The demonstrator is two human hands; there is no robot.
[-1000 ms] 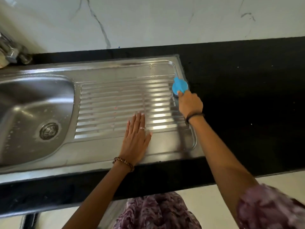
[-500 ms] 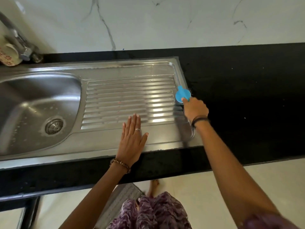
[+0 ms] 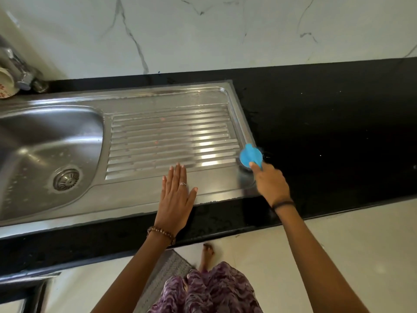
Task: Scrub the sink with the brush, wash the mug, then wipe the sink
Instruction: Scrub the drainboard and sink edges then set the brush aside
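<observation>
Just round blue brush (image 3: 251, 156), ribbed steel sink (image 3: 171, 141).

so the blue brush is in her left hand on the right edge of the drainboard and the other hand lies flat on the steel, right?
Not quite: the head view shows the blue brush in the right hand. The left hand lies flat on the steel drainboard.

glossy ribbed steel sink (image 3: 158, 136), polished black stone counter (image 3: 327, 123).

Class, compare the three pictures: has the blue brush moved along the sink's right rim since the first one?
Yes. The blue brush, held in the right hand, has slid along the sink's right rim toward the person, from beside the middle drainboard ridges to the near ones.
</observation>
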